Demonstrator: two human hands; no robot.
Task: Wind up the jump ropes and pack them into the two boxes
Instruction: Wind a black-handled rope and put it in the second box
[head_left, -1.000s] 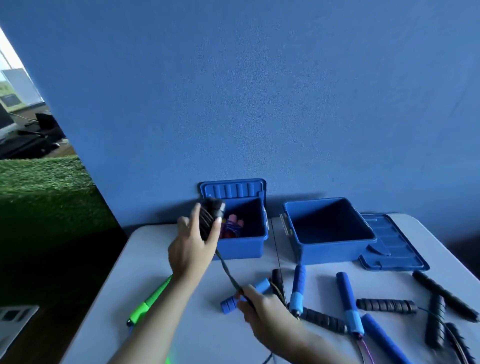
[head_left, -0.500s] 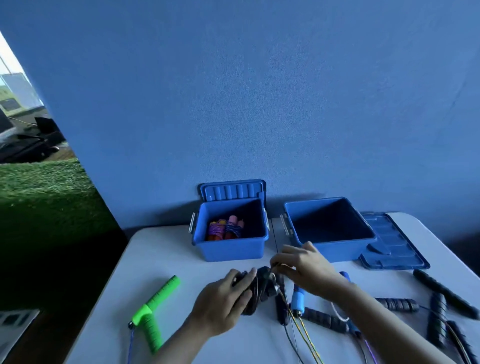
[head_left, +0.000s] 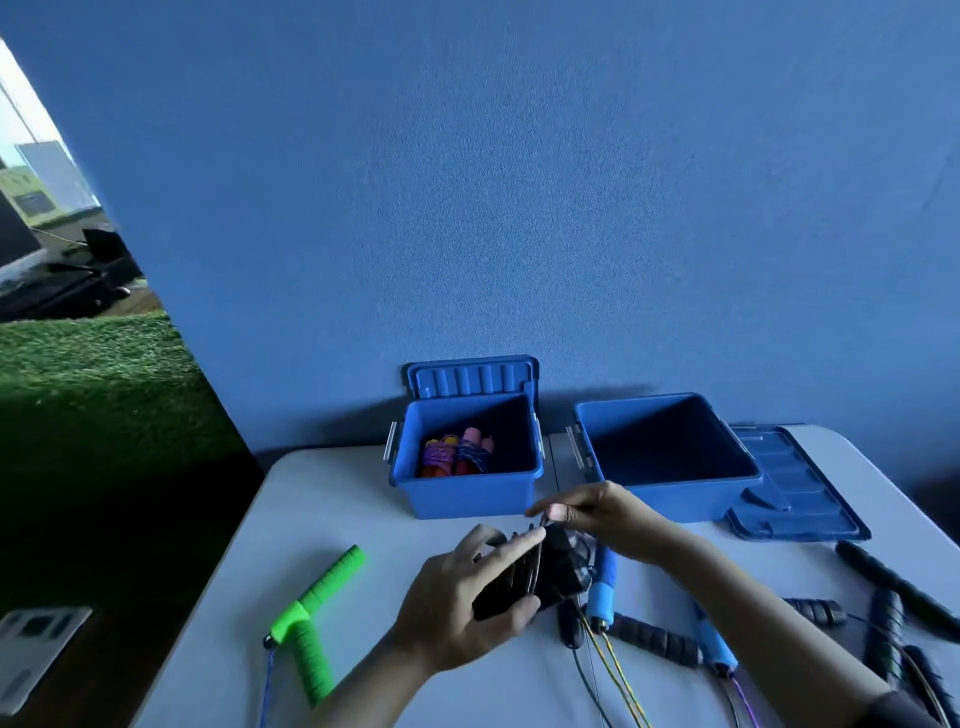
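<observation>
I see the left hand (head_left: 457, 597) curled round a black jump rope bundle (head_left: 540, 571) just above the middle of the table (head_left: 332, 519), thumb under it and fingers over the wound cord. The right hand (head_left: 597, 512) reaches across from the right and pinches a strand of cord at the bundle's top end (thumb and forefinger together). Loose cords trail from the bundle toward the table's near edge.

The table is pale grey and stands against a blue wall (head_left: 519, 182); green turf (head_left: 93, 384) lies on the floor off its left edge. Near the far edge sit two blue boxes. The left box (head_left: 467, 491) holds wound ropes with pink and orange handles, and its lid (head_left: 470, 375) leans against the wall behind it. The right box (head_left: 670, 499) shows only its dark inside, with its lid (head_left: 795, 493) flat beside it, toward the right edge. Green handles (head_left: 317, 618) lie near the left edge; blue handles (head_left: 602, 587) and black handles (head_left: 893, 587) lie spread toward the right.
</observation>
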